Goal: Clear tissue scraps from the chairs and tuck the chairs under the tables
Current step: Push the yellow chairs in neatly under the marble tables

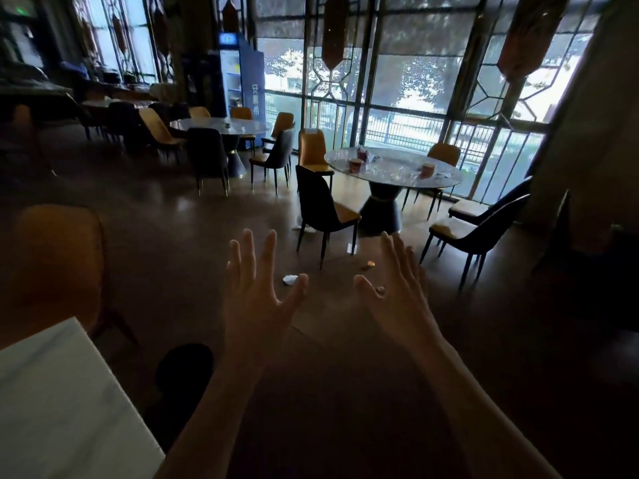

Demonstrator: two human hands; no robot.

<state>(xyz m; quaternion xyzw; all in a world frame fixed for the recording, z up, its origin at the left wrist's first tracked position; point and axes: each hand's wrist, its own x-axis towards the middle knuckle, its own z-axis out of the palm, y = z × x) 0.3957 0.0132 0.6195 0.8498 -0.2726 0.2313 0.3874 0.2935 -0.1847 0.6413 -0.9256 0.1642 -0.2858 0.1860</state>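
Note:
My left hand [257,299] and my right hand [401,292] are held out in front of me, fingers spread, holding nothing. Beyond them a round marble table [397,174] stands by the window with paper cups on it. A dark chair with an orange seat [325,209] stands pulled away from it on the near side. Two dark chairs [480,229] stand apart from the table on the right. A white tissue scrap [289,279] lies on the floor between my hands, and small scraps [369,264] lie near the chair legs.
A second round table [221,125] ringed by chairs stands at the back left, with a blue drinks fridge [238,81] behind it. An orange chair [58,267] and a white tabletop [58,409] are close at my left. Dark open floor lies ahead.

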